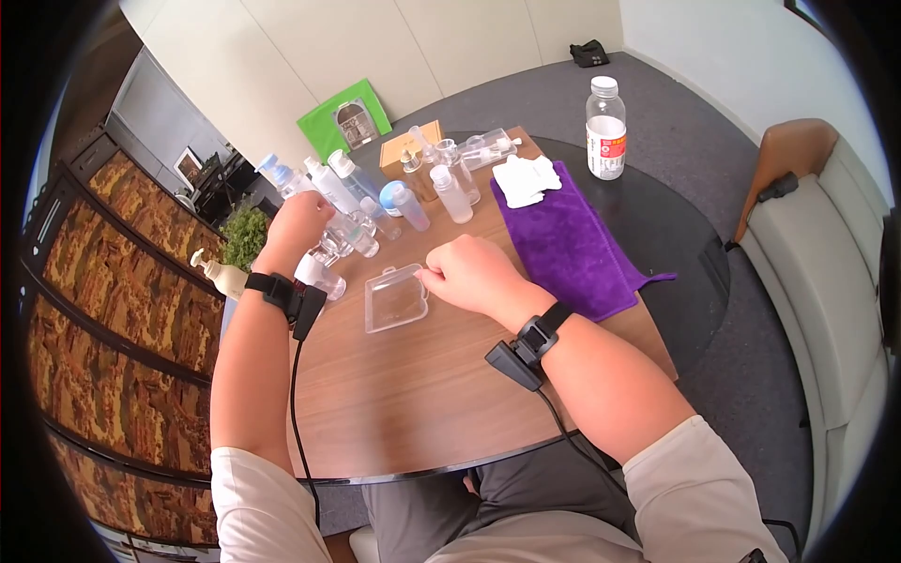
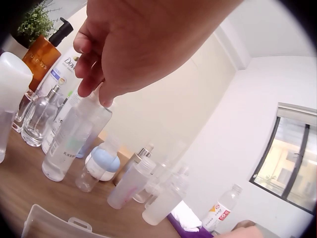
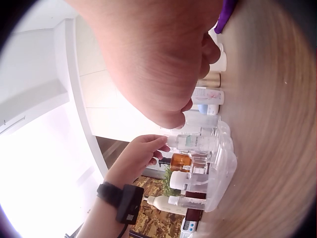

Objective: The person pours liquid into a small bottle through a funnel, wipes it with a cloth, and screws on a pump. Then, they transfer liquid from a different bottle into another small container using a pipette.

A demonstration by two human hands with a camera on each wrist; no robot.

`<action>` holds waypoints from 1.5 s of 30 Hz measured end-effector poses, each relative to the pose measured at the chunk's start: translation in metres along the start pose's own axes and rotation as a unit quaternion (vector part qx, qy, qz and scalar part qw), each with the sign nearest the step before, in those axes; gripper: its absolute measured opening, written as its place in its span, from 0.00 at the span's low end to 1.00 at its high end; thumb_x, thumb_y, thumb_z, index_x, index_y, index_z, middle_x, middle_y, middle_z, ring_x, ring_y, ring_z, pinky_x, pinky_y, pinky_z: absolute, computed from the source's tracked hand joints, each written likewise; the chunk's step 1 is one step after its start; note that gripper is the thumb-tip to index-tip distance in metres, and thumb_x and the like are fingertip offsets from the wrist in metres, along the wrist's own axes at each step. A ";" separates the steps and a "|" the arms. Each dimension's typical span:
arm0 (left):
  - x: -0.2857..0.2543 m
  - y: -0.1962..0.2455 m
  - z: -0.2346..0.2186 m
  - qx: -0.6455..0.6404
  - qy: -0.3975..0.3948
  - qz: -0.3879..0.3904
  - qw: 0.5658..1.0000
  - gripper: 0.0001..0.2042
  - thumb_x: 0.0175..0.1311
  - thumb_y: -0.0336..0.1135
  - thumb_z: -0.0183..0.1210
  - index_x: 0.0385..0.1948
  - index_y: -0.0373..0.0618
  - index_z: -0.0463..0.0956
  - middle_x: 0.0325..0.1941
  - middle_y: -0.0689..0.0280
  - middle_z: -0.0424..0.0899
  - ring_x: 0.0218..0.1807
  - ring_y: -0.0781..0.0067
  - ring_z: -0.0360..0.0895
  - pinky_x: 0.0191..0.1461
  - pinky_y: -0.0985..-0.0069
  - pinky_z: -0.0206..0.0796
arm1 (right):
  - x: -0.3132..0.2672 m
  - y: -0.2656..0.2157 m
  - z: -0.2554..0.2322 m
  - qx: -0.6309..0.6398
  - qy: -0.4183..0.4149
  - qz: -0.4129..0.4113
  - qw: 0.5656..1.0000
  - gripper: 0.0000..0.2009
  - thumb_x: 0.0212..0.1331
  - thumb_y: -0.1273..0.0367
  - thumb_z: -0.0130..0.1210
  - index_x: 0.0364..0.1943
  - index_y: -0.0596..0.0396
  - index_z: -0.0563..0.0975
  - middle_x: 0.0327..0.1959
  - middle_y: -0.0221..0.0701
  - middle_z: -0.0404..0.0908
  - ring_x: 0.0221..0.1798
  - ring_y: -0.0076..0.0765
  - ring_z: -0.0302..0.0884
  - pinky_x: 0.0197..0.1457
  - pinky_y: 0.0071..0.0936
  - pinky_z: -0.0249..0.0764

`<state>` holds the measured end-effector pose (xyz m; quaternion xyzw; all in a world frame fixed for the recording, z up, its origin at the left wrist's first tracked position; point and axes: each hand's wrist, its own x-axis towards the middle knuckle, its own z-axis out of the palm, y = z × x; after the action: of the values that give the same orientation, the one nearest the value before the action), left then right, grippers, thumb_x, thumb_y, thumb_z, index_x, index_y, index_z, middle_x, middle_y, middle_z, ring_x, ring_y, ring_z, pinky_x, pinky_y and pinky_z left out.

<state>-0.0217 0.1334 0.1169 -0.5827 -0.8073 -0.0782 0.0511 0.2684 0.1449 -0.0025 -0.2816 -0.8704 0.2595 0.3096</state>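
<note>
so my left hand (image 1: 298, 223) is up over the crowd of bottles on the far left part of the table (image 1: 422, 394), and the fingertips (image 2: 101, 96) are closing round the cap end of one tall clear bottle (image 2: 74, 136). that bottle stands upright, long axis straight up and down, so it sits directly below the hand rather than off to a side, and the fingers come at it from above, curled in a pinch on the top. it's packed in tight: a blue-capped little bottle (image 2: 99, 168) just beside it on the near side, a glass bottle (image 2: 37, 116) on the other side, and a white dove bottle (image 2: 57, 74) and an amber pump bottle (image 2: 42, 54) behind it. my right hand (image 1: 474, 274) is well apart from all that, nearer to me at the middle of the table, fingers curled and pinching the far right edge of the clear plastic box (image 1: 396, 298), which lies flat and open side up between the two hands. from the right wrist view the box (image 3: 220, 168) is just past the knuckles with the left hand (image 3: 141, 153) at the bottle beyond it. the left hand is clearly the nearer one to the bottle, and the box lies toward me and to the right of it. purple cloth (image 1: 563, 235) is off on the right.
</note>
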 end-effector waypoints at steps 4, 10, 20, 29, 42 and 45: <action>-0.005 -0.003 0.002 0.002 0.017 -0.012 1.000 0.15 0.65 0.41 0.66 0.44 0.39 0.87 0.43 0.49 0.90 0.47 0.49 0.88 0.55 0.59 0.79 | -0.001 -0.003 -0.003 0.001 -0.005 -0.002 1.000 0.16 0.66 0.59 0.60 0.27 0.55 0.86 0.26 0.45 0.86 0.33 0.57 0.86 0.39 0.52 0.81; -0.030 -0.033 -0.020 -0.061 0.171 0.054 0.982 0.13 0.69 0.34 0.64 0.47 0.34 0.85 0.32 0.57 0.89 0.34 0.66 0.88 0.44 0.70 0.78 | -0.001 -0.001 -0.001 -0.007 -0.004 -0.012 1.000 0.15 0.65 0.60 0.61 0.25 0.56 0.85 0.25 0.45 0.85 0.32 0.57 0.85 0.38 0.52 0.80; -0.109 -0.065 -0.014 -0.063 0.189 0.031 0.979 0.14 0.64 0.38 0.71 0.40 0.35 0.85 0.35 0.55 0.88 0.38 0.60 0.84 0.46 0.67 0.75 | -0.003 -0.010 -0.001 -0.019 -0.004 -0.042 0.999 0.13 0.63 0.61 0.61 0.26 0.54 0.86 0.24 0.44 0.84 0.31 0.57 0.84 0.35 0.50 0.79; -0.119 -0.104 0.013 -0.103 0.067 -0.076 0.990 0.23 0.58 0.41 0.75 0.52 0.37 0.84 0.38 0.57 0.88 0.41 0.63 0.86 0.46 0.67 0.77 | -0.002 -0.013 -0.004 -0.040 -0.001 -0.016 0.999 0.15 0.64 0.60 0.63 0.25 0.56 0.85 0.24 0.42 0.84 0.30 0.55 0.83 0.34 0.48 0.77; -0.130 -0.124 0.066 -0.251 0.095 -0.093 0.959 0.20 0.59 0.36 0.74 0.51 0.37 0.84 0.43 0.60 0.90 0.41 0.72 0.85 0.48 0.70 0.77 | -0.002 -0.016 -0.006 -0.047 -0.008 -0.018 0.999 0.14 0.63 0.61 0.62 0.25 0.56 0.85 0.24 0.43 0.84 0.30 0.55 0.83 0.34 0.49 0.76; -0.132 -0.123 0.080 -0.248 0.091 -0.107 0.958 0.18 0.59 0.38 0.74 0.47 0.37 0.85 0.40 0.60 0.90 0.41 0.70 0.86 0.49 0.68 0.76 | -0.002 -0.016 -0.007 -0.051 -0.025 -0.005 0.998 0.14 0.64 0.61 0.62 0.25 0.56 0.85 0.24 0.43 0.84 0.30 0.55 0.83 0.35 0.49 0.77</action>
<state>-0.0965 -0.0129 0.0071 -0.4776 -0.8120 -0.3340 -0.0308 0.2689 0.1343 0.0117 -0.2861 -0.8913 0.2200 0.2745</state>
